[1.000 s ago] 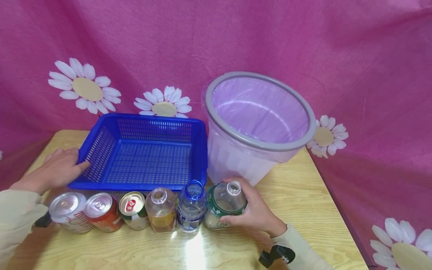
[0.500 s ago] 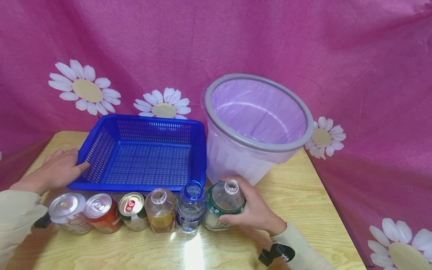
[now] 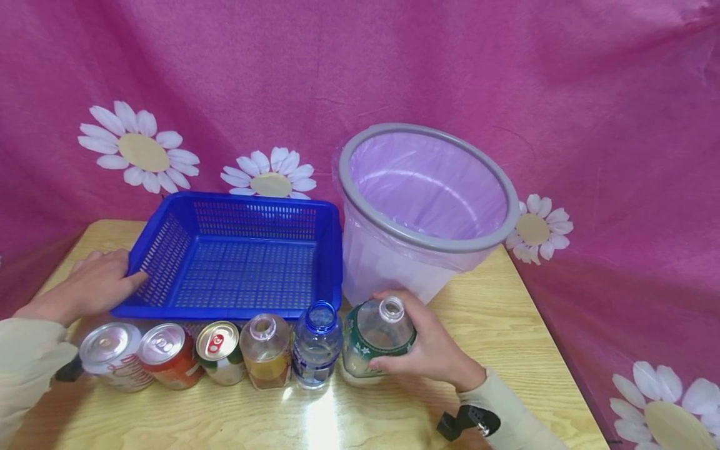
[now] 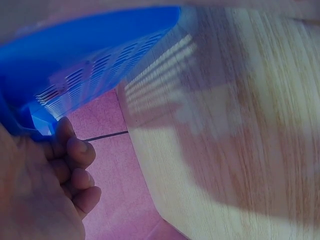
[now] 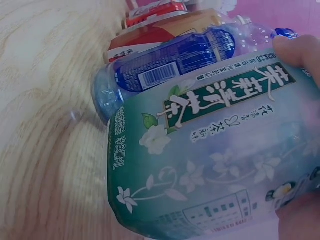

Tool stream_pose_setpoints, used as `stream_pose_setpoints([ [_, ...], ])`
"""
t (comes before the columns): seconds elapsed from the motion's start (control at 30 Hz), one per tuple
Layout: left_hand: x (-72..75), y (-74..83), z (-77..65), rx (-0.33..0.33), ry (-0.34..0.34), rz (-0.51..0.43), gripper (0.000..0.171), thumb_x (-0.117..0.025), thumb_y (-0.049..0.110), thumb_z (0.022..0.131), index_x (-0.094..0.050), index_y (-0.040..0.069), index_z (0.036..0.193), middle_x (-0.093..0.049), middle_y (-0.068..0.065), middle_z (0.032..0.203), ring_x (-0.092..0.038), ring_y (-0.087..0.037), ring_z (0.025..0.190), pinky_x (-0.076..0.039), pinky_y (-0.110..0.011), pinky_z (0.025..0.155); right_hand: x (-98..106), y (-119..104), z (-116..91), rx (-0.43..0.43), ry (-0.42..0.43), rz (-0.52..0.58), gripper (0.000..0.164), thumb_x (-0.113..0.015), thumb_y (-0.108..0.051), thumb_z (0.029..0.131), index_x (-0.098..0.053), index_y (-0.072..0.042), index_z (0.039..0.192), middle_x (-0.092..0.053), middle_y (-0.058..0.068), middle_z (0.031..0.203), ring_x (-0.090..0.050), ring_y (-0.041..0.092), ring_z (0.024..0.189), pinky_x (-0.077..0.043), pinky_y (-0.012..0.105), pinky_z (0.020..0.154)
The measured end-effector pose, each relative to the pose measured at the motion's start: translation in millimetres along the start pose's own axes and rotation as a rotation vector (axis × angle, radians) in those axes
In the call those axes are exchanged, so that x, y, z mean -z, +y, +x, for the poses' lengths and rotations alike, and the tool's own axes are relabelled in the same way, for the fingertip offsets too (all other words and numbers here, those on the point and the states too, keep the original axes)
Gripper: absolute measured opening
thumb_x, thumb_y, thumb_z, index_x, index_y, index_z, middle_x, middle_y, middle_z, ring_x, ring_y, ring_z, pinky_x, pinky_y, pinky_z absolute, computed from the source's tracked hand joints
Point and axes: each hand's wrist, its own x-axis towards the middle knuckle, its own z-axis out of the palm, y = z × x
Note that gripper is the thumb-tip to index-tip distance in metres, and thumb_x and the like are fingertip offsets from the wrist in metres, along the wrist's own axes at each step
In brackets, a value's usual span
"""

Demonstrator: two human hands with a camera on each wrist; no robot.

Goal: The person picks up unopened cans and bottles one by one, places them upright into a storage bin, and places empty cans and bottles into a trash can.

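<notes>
At the left of the head view my left hand (image 3: 100, 281) grips the left rim of a blue plastic basket (image 3: 225, 312), its thumb over the edge. In the left wrist view its fingers (image 4: 82, 152) curl beside the basket wall (image 4: 125, 30). My right hand (image 3: 432, 347) holds a clear, capless tea bottle (image 3: 365, 342) with a green label, thumb and fingers around opposite sides. The bottle stands nearly upright in front of the bin, a narrow gap from the blue-necked bottle (image 3: 317, 350). Flowers and white lettering on the label (image 5: 200, 145) show in the right wrist view.
Left of the blue-necked bottle stand an amber-bottomed clear bottle (image 3: 267, 356), a green-and-gold can (image 3: 220, 353), a red can (image 3: 170, 356) and a silver-white can (image 3: 115, 356). A bag-lined bin (image 3: 394, 269) stands right of the basket. Pink flowered cloth (image 3: 315, 75) hangs behind the table (image 3: 506, 331).
The tea bottle and my right hand have shifted slightly right, widening the gap to the blue-necked bottle. My left hand stays on the basket rim.
</notes>
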Motion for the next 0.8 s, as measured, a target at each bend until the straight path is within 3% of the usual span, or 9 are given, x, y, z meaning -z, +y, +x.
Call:
stream_pose_setpoints([
  [0.6,-3.2,-5.1,2.2,-0.007,-0.002,-0.004,0.048,-0.047,0.031,0.104,-0.054,-0.015,0.113,-0.063,-0.024,0.099,-0.051,-0.04,0.093,-0.036,-0.045,0.075,20.0,-16.4,-2.2,0.047,-0.017,-0.093,0.091,-0.098,-0.038,0.065,-0.053,-0.015,0.142,-0.066,0.003,0.134,-0.065,0.015,0.119,-0.053,0.036,0.103],
  [0.8,-2.6,-5.6,3.4,-0.005,-0.005,-0.016,0.046,-0.047,0.031,0.104,-0.055,-0.014,0.11,-0.062,-0.022,0.095,-0.05,-0.039,0.092,-0.035,-0.044,0.075,25.5,-21.1,0.3,0.086,-0.016,-0.1,0.09,-0.097,-0.041,0.067,-0.054,-0.015,0.142,-0.066,0.003,0.132,-0.065,0.015,0.117,-0.051,0.032,0.102],
])
